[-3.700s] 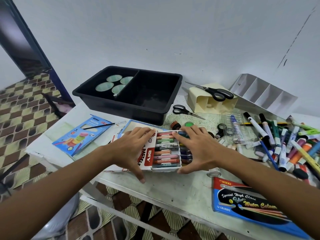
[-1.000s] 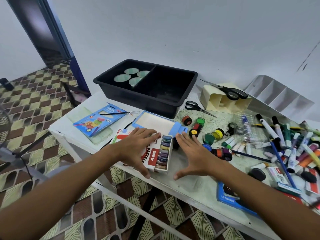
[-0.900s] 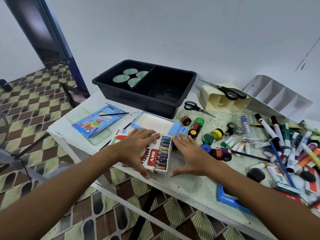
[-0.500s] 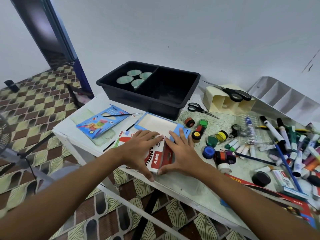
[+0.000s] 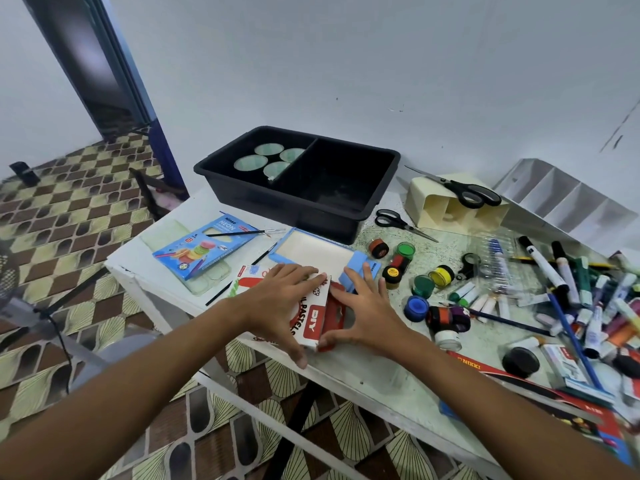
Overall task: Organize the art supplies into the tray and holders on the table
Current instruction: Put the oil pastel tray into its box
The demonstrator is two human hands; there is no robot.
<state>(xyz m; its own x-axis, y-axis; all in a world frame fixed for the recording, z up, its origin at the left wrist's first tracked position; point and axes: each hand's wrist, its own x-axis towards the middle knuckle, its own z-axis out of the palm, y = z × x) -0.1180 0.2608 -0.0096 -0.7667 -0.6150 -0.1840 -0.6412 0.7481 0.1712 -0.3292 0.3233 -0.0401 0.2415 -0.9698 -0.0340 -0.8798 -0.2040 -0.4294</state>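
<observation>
Head view, only camera. Both hands are on the oil pastel box [image 5: 311, 318] at the near table [image 5: 408, 386] edge.

Left hand [image 5: 280, 299]: flat on the white sleeve of the box, fingers straight and spread, thumb reaching toward the near edge. Pressing it, not gripping.

Right hand [image 5: 367, 306]: fingers straight and fanned, palm against the red end of the box that sticks out of the sleeve, thumb at its near corner. Also a flat press, nothing curled round anything.

Beyond the fingertips of both hands: open blue box lid [image 5: 311, 254], pale inside facing up. Past that, the black tray [image 5: 367, 202] with two compartments; the left one holds four pale round cups [image 5: 266, 161], the right one looks bare.

Left of the left hand: blue neon pencil box [image 5: 204, 247] with a thin brush [image 5: 242, 233] lying across it.

Right of the right hand: small paint pots [image 5: 415, 271], some upright, some on their sides. Further right, a loose pile of markers [image 5: 571, 282].

Beyond the pots: small scissors [image 5: 398, 221] flat on the table, then a cream holder [image 5: 453, 207] on its side with big scissors [image 5: 460, 190] on top. White divided holder [image 5: 568, 199] next to it, tilted.

Under the right forearm: red-edged watercolour box [image 5: 519, 386], partly hidden.
</observation>
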